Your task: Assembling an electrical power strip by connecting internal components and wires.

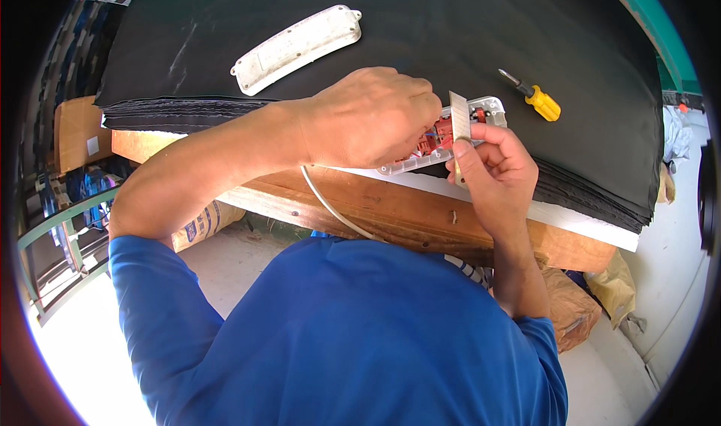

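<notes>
A long white plastic housing (493, 110) lies open at the near edge of the black sheets, with red parts and thin wires inside. It looks like the lower half of a power strip. My left hand (375, 118) bends over its left part, fingers curled down into it; what they grip is hidden. In my right hand (497, 163), a flat, narrow pale strip (459, 118) is pinched between thumb and fingers, upright across the housing. A white cable (330, 206) hangs down from below my left wrist. The matching white cover (297, 49) rests farther off to the left.
A screwdriver (541, 101) with a yellow handle lies right of the housing. Stacked black sheets (586, 58) cover the work surface above a wooden beam (360, 193). A cardboard box (75, 133) stands at the left, and a brown paper package (571, 306) sits below at the right.
</notes>
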Available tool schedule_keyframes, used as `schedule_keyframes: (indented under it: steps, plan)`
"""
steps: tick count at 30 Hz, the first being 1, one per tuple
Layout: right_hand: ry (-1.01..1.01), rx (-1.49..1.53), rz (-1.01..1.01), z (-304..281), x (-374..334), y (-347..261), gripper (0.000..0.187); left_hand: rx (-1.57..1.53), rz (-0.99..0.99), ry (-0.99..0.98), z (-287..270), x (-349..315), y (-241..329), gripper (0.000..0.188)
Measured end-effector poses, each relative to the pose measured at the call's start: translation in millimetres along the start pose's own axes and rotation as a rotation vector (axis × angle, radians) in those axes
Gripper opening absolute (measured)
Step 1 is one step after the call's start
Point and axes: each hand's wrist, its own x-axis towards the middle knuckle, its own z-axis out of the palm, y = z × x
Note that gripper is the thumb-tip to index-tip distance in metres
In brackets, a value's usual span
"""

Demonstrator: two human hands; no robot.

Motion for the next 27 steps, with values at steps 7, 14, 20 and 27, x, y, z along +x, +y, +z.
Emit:
schedule_keyframes:
  steps: [7,14,20,27]
  plan:
    - [0.0,0.0,-0.014,1,0,0,0.022,-0.159,-0.048,0.072,0,-9,-1,0.011]
    - [-0.001,-0.011,-0.012,1,1,0,0.023,0.021,-0.044,0.045,0,-7,8,0.012]
    - [0.006,-0.02,0.002,1,1,0,0.023,-0.023,0.024,0.07,-3,-8,2,0.022]
    - [0.02,-0.031,-0.026,2,0,-1,0.023,-0.219,-0.128,-0.045,-5,-6,-3,0.016]
